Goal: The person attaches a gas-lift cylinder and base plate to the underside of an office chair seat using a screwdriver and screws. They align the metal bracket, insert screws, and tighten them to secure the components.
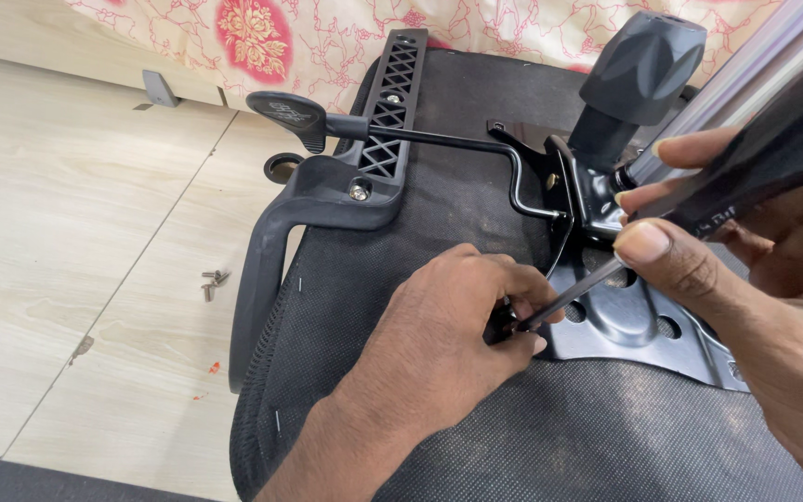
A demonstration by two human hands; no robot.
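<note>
An upturned office chair seat (439, 195) with black fabric underside lies on the floor. A black metal mechanism plate (625, 321) with round holes sits on it. My right hand (727, 232) grips the black handle of a screwdriver (755, 158), whose shaft slants down to the plate's left edge. My left hand (457, 325) pinches the shaft's tip and what looks like a small bolt there; the bolt itself is hidden by the fingers. A black armrest (313, 200) is bolted at the seat's left side.
A black lever (392, 130) with a paddle handle runs across the seat to the mechanism. A large black knob (638, 70) stands behind it. Several loose screws (213, 284) lie on the pale wood floor at left. A floral bedsheet (327, 28) hangs behind.
</note>
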